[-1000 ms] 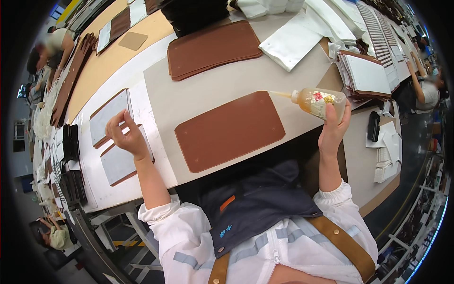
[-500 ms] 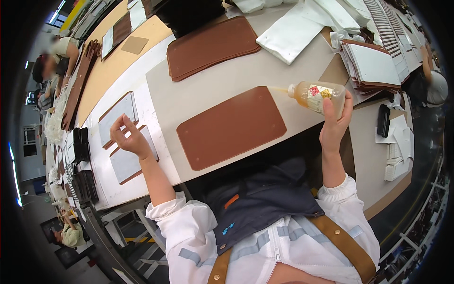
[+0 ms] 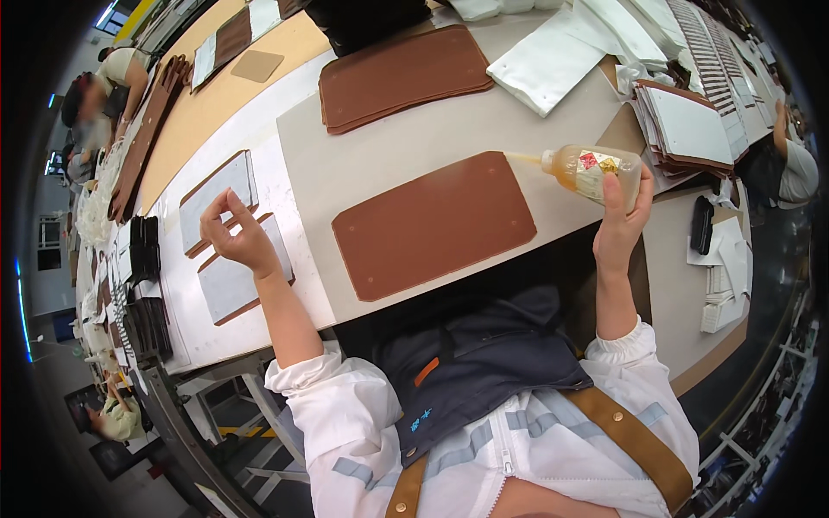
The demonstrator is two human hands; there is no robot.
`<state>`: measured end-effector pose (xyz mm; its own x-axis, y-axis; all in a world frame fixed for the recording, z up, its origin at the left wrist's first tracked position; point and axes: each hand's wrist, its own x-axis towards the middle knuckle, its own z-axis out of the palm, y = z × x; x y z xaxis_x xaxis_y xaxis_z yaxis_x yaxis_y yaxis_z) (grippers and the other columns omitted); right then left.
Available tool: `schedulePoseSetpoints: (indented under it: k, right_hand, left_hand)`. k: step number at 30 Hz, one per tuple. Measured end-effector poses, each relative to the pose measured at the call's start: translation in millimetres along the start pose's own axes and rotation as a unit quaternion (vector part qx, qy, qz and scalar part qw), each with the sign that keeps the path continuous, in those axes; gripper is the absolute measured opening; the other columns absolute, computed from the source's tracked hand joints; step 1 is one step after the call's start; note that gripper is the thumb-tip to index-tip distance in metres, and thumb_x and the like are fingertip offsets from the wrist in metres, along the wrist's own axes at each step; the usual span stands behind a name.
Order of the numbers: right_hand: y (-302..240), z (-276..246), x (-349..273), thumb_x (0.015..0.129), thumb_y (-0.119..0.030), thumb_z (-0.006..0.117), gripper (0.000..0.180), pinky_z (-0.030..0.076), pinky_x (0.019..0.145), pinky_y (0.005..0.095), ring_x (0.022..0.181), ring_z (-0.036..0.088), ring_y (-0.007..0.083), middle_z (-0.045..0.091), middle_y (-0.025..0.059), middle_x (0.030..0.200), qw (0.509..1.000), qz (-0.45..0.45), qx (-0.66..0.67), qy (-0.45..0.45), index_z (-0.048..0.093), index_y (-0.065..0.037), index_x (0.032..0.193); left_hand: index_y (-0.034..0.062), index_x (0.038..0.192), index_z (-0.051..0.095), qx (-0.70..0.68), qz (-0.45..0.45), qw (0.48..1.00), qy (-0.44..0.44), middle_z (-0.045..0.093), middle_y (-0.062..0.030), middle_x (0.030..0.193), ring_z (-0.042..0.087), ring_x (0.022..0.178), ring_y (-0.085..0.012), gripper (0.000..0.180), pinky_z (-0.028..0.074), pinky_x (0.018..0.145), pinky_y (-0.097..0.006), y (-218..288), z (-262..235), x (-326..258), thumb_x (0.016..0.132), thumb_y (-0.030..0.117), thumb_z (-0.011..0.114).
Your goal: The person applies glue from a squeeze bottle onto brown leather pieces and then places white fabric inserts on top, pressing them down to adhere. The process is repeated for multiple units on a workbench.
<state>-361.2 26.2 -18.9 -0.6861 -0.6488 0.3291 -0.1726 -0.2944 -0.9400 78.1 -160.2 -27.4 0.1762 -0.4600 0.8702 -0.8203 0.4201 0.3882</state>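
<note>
My right hand (image 3: 623, 220) is wrapped round a clear squeeze bottle (image 3: 583, 173) of amber liquid, tipped on its side with its thin nozzle pointing left. The nozzle tip is just off the far right corner of a flat brown panel (image 3: 436, 229) with cut corners, which lies on a grey sheet in front of me. To the left, my left hand (image 3: 240, 231) is raised with its fingers curled in; no object shows in it. Below and behind it are two grey-faced panels with brown edges, one nearer (image 3: 233, 281) and one farther (image 3: 211, 203).
A stack of brown panels (image 3: 406, 78) sits at the back, beside white sheets (image 3: 548, 65). Another panel stack (image 3: 686, 125) stands at the right, above a side table with a black case (image 3: 700, 224). Black bundles (image 3: 143, 250) lie at the left edge. Other people work farther off.
The whole view has shifted slightly, the table appearing farther right and higher. My right hand still holds the bottle near the panel's corner; my left hand stays curled over the left side.
</note>
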Motion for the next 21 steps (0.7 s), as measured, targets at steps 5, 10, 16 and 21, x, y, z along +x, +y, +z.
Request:
schedulePoseSetpoints:
  k: [5, 10, 16, 21]
  right_hand:
    - [3, 1, -1, 0.094, -0.018, 0.072, 0.042, 0.045, 0.095, 0.0269, 0.105, 0.055, 0.0111, 0.057, 0.0052, 0.113, 0.999, -0.014, -0.034, -0.008, 0.050, 0.000, 0.125]
    - [0, 2, -4, 0.093, -0.017, 0.073, 0.044, 0.044, 0.096, 0.0271, 0.106, 0.054, 0.0119, 0.056, 0.0058, 0.114, 0.999, -0.020, -0.041, -0.005, 0.050, 0.000, 0.127]
    - [-3, 4, -6, 0.092, -0.016, 0.073, 0.046, 0.044, 0.096, 0.0274, 0.107, 0.054, 0.0127, 0.054, 0.0064, 0.116, 0.997, -0.038, -0.061, -0.020, 0.049, 0.000, 0.128]
    - [-3, 9, -12, 0.092, -0.018, 0.075, 0.050, 0.043, 0.098, 0.0287, 0.109, 0.052, 0.0135, 0.053, 0.0069, 0.118, 0.996, -0.047, -0.067, -0.036, 0.047, 0.000, 0.129]
  left_hand:
    - [0.0096, 0.097, 0.069, -0.006, -0.012, 1.000, 0.000, 0.066, 0.0015, 0.089, 0.056, 0.090, -0.0153, 0.005, 0.044, 0.085, -0.031, 3, -1, 1, 0.095, 0.015, 0.071]
    - [0.0098, 0.097, 0.069, -0.014, -0.009, 1.000, 0.000, 0.066, 0.0017, 0.089, 0.056, 0.090, -0.0149, 0.005, 0.044, 0.086, -0.031, 4, -1, 3, 0.095, 0.015, 0.071]
    - [0.0097, 0.097, 0.069, -0.010, -0.004, 1.000, 0.000, 0.067, 0.0014, 0.090, 0.057, 0.091, -0.0151, 0.006, 0.044, 0.086, -0.031, 4, -1, 3, 0.096, 0.015, 0.070]
    - [0.0099, 0.096, 0.069, -0.022, -0.011, 1.000, 0.002, 0.067, 0.0016, 0.091, 0.057, 0.092, -0.0150, 0.006, 0.045, 0.087, -0.031, 7, -2, 3, 0.096, 0.015, 0.070]
